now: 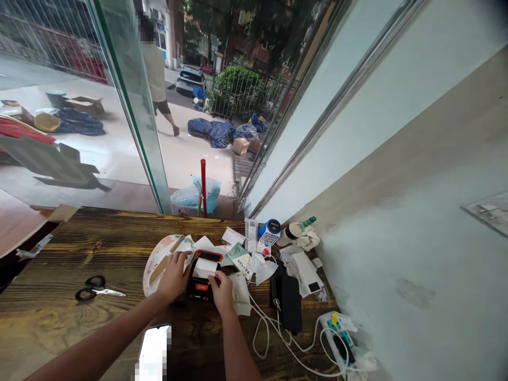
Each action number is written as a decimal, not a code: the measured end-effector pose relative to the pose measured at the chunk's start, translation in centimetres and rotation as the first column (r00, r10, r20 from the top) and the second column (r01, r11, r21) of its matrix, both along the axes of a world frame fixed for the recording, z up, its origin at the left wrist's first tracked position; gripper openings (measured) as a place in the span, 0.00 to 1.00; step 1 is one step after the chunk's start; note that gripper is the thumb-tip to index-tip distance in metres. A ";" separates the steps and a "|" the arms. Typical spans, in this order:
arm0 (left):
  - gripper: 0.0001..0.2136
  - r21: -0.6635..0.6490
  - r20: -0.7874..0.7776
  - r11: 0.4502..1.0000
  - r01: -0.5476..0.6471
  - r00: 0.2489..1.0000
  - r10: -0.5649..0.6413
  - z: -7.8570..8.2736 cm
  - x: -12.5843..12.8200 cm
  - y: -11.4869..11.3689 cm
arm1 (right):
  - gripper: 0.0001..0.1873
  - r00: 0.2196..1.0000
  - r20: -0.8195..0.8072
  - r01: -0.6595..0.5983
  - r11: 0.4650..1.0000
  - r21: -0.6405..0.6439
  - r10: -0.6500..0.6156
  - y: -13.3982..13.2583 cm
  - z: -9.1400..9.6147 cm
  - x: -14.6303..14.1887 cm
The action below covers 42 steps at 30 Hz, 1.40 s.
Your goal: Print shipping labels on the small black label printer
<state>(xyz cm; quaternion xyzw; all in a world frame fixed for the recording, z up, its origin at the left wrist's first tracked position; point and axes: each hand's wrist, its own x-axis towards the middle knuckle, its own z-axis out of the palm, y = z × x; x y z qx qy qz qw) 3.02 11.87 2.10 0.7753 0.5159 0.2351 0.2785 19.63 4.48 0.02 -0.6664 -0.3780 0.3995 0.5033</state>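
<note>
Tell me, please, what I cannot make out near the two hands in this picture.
All in the head view:
- Fan: part is hidden by the left hand.
- Phone: bottom cut off by the picture's edge; screen blurred out.
- Printer: small marks on its front are too small to read.
- Right hand: fingertips too small to tell whether they grip the paper.

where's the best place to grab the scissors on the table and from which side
By the black handles, I'd say, coming from above and the left. The scissors lie flat on the wooden table with the handles at the left end and the metal blades pointing right, so that approach likely avoids the edges.
</note>
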 end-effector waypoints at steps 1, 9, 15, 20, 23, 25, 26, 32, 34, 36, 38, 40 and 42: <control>0.17 0.023 -0.013 0.999 0.029 1.000 -0.029 0.1 0.1 0.7 | 0.13 1.000 0.027 -0.006 1.000 0.002 0.006 0.2 -0.5 0.1; 0.23 -0.023 -0.116 0.934 0.357 0.927 -0.357 0.3 2.4 3.8 | 0.06 0.987 0.160 -0.011 1.000 -0.017 0.014 0.6 -2.8 0.6; 0.20 -0.064 -0.109 0.896 0.440 0.889 -0.445 0.4 2.1 3.8 | 0.18 0.968 0.250 -0.013 0.998 0.061 -0.003 -0.3 -2.3 0.4; 0.20 -0.071 -0.051 0.855 0.513 0.854 -0.517 0.6 0.8 3.2 | 0.10 0.953 0.302 -0.031 0.994 0.105 -0.002 -1.2 -2.5 0.2; 0.19 -0.073 -0.016 0.865 0.497 0.866 -0.500 0.3 0.7 3.0 | 0.11 0.944 0.330 -0.013 0.993 0.114 -0.026 -1.3 -2.7 -0.1; 0.18 -0.077 0.006 0.884 0.460 0.887 -0.461 0.0 0.9 3.0 | 0.11 0.938 0.344 -0.008 0.993 0.116 -0.032 -1.2 -2.8 -0.2; 0.18 -0.081 0.019 0.895 0.438 0.899 -0.438 -0.1 1.0 2.9 | 0.11 0.936 0.350 -0.009 0.993 0.115 -0.032 -1.1 -2.8 -0.2; 0.14 -0.118 0.121 0.931 0.346 0.935 -0.333 -0.1 1.2 2.6 | 0.08 0.935 0.355 -0.059 0.994 0.088 0.025 -0.9 -2.6 0.4; 0.12 -0.151 0.137 0.957 0.249 0.964 -0.229 -0.2 1.1 2.2 | 0.07 0.939 0.342 -0.063 0.995 0.076 0.034 -1.0 -2.6 0.4; 0.13 -0.219 0.130 0.971 0.092 0.989 -0.064 -0.5 1.1 1.7 | 0.07 0.949 0.315 -0.045 0.996 0.075 0.020 -1.2 -2.7 0.2; 0.16 -0.323 0.117 0.945 -0.045 0.989 0.087 -1.0 1.3 1.0 | 0.08 0.963 0.270 -0.010 0.997 0.074 -0.011 -1.3 -3.0 0.1; 0.19 -0.433 0.145 0.897 -0.090 0.975 0.168 -1.5 1.5 0.3 | 0.11 0.977 0.209 0.030 0.998 0.063 -0.043 -1.2 -3.3 0.1; 0.22 -0.520 0.227 0.853 -0.051 0.954 0.195 -1.7 1.7 -0.4 | 0.13 0.987 0.144 0.072 0.996 0.048 -0.078 -1.0 -3.6 0.4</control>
